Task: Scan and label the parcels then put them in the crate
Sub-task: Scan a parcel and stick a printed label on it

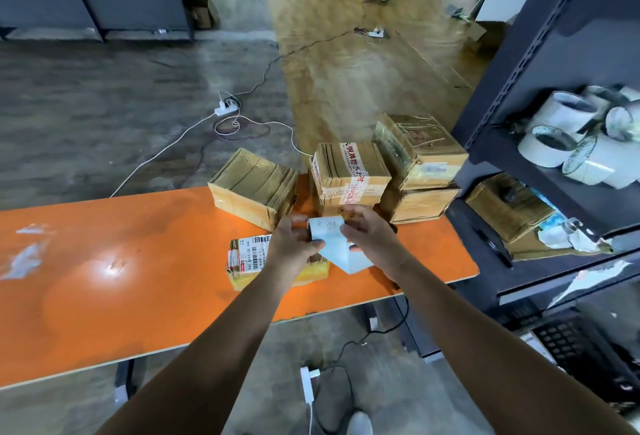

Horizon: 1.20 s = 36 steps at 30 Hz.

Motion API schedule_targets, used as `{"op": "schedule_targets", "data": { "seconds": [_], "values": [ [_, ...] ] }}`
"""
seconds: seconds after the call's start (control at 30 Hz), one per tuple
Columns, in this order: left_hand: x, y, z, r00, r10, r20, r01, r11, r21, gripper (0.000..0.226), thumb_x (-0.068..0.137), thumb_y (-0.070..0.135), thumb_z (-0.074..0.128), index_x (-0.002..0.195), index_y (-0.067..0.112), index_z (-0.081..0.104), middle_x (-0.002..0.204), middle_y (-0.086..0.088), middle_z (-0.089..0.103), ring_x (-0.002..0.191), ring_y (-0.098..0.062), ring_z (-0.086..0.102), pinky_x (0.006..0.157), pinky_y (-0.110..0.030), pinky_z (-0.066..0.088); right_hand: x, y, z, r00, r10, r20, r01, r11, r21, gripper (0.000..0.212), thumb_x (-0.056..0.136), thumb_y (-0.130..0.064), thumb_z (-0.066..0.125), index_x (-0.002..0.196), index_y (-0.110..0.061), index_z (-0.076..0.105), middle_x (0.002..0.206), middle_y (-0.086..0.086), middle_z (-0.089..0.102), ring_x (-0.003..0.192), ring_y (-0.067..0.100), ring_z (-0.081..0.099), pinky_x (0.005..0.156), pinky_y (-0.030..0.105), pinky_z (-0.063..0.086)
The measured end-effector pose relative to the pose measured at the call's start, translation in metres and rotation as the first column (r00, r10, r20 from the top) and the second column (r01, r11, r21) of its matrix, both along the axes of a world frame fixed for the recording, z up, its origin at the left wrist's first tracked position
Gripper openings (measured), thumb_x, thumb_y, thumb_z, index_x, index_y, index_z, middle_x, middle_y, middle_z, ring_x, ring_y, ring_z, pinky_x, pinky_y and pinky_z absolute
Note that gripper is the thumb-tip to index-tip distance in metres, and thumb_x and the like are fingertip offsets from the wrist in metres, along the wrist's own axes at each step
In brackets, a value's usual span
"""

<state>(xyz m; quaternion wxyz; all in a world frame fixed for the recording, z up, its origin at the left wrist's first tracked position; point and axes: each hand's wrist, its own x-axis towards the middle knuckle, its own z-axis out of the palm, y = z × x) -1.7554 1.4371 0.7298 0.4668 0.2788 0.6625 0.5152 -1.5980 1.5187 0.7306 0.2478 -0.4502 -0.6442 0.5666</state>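
The pale label strip (334, 247) is up between both hands, just above the orange table (104, 279). The left hand (294, 244) pinches its near-left edge, fingers curled under. The right hand (370, 237) grips the top right side, thumb on the paper. Directly beneath the left wrist lies a small flat parcel (247, 256), barcode sticker facing up. Behind the hands sits a taped brown box (349, 175) with red print. To its left stands another brown box (252, 185), and to its right two stacked boxes (420, 164). On the far right is a dark metal shelf (519, 88) holding white label rolls (571, 144).
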Motion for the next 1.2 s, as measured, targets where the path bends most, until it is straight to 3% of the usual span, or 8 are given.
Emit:
{"op": "schedule_targets", "data": {
  "seconds": [0.2,0.33,0.53,0.8,0.9,0.97,1.1,1.2],
  "values": [
    [0.000,-0.005,-0.004,0.936,-0.112,-0.333,0.112,0.994,-0.019,0.066,0.074,0.007,0.079,0.130,0.023,0.049,0.097,0.000,0.071,0.088,-0.011,0.067,0.077,-0.035,0.058,0.005,0.000,-0.002,0.997,0.009,0.080,-0.013,0.999,0.051,0.032,0.097,-0.016,0.059,0.129,-0.020,0.059,0.117,0.005,0.065,0.106,0.017,0.063,0.083,0.033,0.059],
    [0.002,-0.006,-0.003,0.859,-0.162,-0.487,0.156,0.986,-0.053,0.065,0.075,0.014,0.079,0.131,0.029,0.048,0.100,0.005,0.071,0.084,-0.005,0.062,0.061,-0.008,0.042,0.006,0.001,0.000,0.982,0.012,0.188,-0.037,0.990,0.134,0.031,0.099,-0.020,0.055,0.129,-0.016,0.061,0.115,0.007,0.065,0.101,0.021,0.065,0.079,0.038,0.060],
    [0.009,-0.005,-0.002,0.797,-0.166,-0.581,0.150,0.986,-0.076,0.063,0.077,0.018,0.078,0.132,0.028,0.048,0.108,0.003,0.070,0.095,-0.014,0.065,0.075,-0.029,0.050,0.009,0.005,0.001,0.965,0.002,0.262,-0.057,0.978,0.201,0.027,0.097,-0.022,0.059,0.122,-0.012,0.064,0.109,0.008,0.068,0.090,0.018,0.068,0.076,0.036,0.061],
    [0.014,-0.002,0.001,0.818,-0.189,-0.544,0.164,0.982,-0.094,0.063,0.079,0.016,0.077,0.134,0.024,0.047,0.109,0.000,0.070,0.094,-0.014,0.065,0.072,-0.029,0.052,0.010,0.005,-0.001,0.966,-0.032,0.256,-0.023,0.978,0.208,0.008,0.095,-0.025,0.061,0.101,-0.029,0.058,0.097,-0.003,0.067,0.085,0.016,0.067,0.073,0.039,0.061],
    [0.016,0.002,0.004,0.904,-0.158,-0.396,0.128,0.987,-0.101,0.066,0.077,0.012,0.078,0.133,0.023,0.046,0.104,-0.002,0.071,0.090,-0.015,0.068,0.075,-0.035,0.058,0.011,0.000,0.001,0.971,0.032,0.239,-0.073,0.983,0.168,0.031,0.087,-0.023,0.071,0.108,-0.030,0.050,0.100,-0.006,0.062,0.090,0.011,0.064,0.064,0.020,0.057],
    [0.017,0.005,0.006,0.928,-0.156,-0.340,0.122,0.985,-0.119,0.065,0.075,0.011,0.079,0.130,0.023,0.047,0.101,-0.003,0.071,0.088,-0.017,0.069,0.074,-0.036,0.058,0.012,-0.003,0.003,0.972,0.069,0.224,-0.109,0.979,0.170,0.044,0.083,-0.017,0.076,0.113,-0.027,0.044,0.102,-0.007,0.059,0.094,0.009,0.062,0.066,0.021,0.058],
    [0.020,0.009,0.006,0.960,-0.129,-0.246,0.096,0.985,-0.142,0.034,0.081,0.015,0.072,0.110,0.023,0.055,0.097,0.000,0.068,0.083,-0.017,0.070,0.072,-0.036,0.061,0.018,-0.003,0.004,0.968,0.080,0.236,-0.132,0.968,0.212,0.050,0.082,-0.009,0.075,0.114,-0.024,0.041,0.107,-0.001,0.060,0.099,0.018,0.064,0.076,0.036,0.060],
    [0.021,0.012,0.004,0.971,-0.090,-0.221,0.054,0.985,-0.166,0.005,0.092,0.023,0.058,0.095,0.023,0.062,0.091,-0.001,0.070,0.073,-0.013,0.070,0.056,-0.024,0.055,0.023,-0.001,0.002,0.956,0.083,0.280,-0.151,0.962,0.230,0.050,0.083,-0.006,0.074,0.112,-0.027,0.039,0.110,-0.001,0.059,0.103,0.019,0.062,0.076,0.029,0.060]
  ]
}}
